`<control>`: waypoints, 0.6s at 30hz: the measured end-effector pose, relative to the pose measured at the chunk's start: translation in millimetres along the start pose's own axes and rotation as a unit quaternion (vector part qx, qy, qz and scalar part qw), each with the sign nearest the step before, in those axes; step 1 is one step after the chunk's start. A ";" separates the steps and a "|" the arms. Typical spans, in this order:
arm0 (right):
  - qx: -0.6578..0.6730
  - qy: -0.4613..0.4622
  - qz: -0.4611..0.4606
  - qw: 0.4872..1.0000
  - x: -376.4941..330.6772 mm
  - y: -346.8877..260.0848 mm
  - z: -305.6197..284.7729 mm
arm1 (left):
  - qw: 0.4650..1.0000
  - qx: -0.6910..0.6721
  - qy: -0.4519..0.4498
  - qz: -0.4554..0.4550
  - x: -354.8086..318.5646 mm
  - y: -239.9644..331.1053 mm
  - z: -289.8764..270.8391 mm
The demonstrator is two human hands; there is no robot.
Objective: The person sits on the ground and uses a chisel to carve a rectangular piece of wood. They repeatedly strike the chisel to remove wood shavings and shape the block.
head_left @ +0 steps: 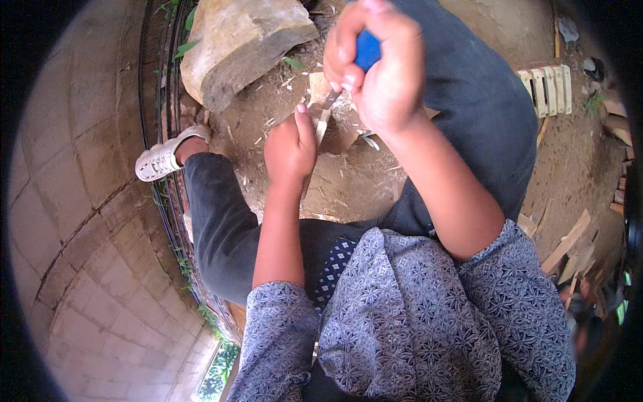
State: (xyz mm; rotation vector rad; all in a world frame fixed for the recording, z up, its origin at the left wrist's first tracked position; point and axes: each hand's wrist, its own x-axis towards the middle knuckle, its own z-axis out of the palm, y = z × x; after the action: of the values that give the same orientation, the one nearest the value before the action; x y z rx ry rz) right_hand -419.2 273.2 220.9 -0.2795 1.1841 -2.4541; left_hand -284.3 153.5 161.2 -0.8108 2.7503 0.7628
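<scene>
My left hand (pixel 291 144) is closed around a thin pale wooden stick (pixel 322 126), its thumb laid along the top. My right hand (pixel 388 74) grips the blue handle (pixel 368 51) of a bladed tool. A short metal blade (pixel 331 99) comes out below that fist and meets the upper end of the stick, or lies very close to it. Whether the tool is a knife or a chisel cannot be made out. Beneath the hands, pale wood shavings (pixel 370 139) lie scattered on the dirt ground.
A large pale rock (pixel 244 50) sits ahead on the left. Cables (pixel 165 87) run along the foot of a block wall (pixel 87 194). To the right are a slatted cream-coloured piece (pixel 548 91) and loose wood strips (pixel 568 241). My legs spread around the work spot.
</scene>
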 end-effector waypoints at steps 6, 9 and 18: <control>-0.113 0.002 -0.044 0.993 -1.5 22.3 -1.5 | 1.000 -0.023 0.011 0.015 1.8 -3.3 6.7; -0.126 0.005 -0.030 0.992 -2.0 39.2 -3.6 | 1.000 -0.014 0.002 0.008 2.5 -0.7 3.3; -0.095 -0.010 -0.025 0.995 1.9 25.0 -0.6 | 1.000 -0.008 -0.027 -0.013 2.2 -0.1 0.0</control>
State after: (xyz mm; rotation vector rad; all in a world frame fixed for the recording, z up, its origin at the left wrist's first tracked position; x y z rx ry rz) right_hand -414.5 258.8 200.9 -0.3911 1.4207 -2.3766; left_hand -286.1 152.4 160.5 -0.8140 2.6844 0.7909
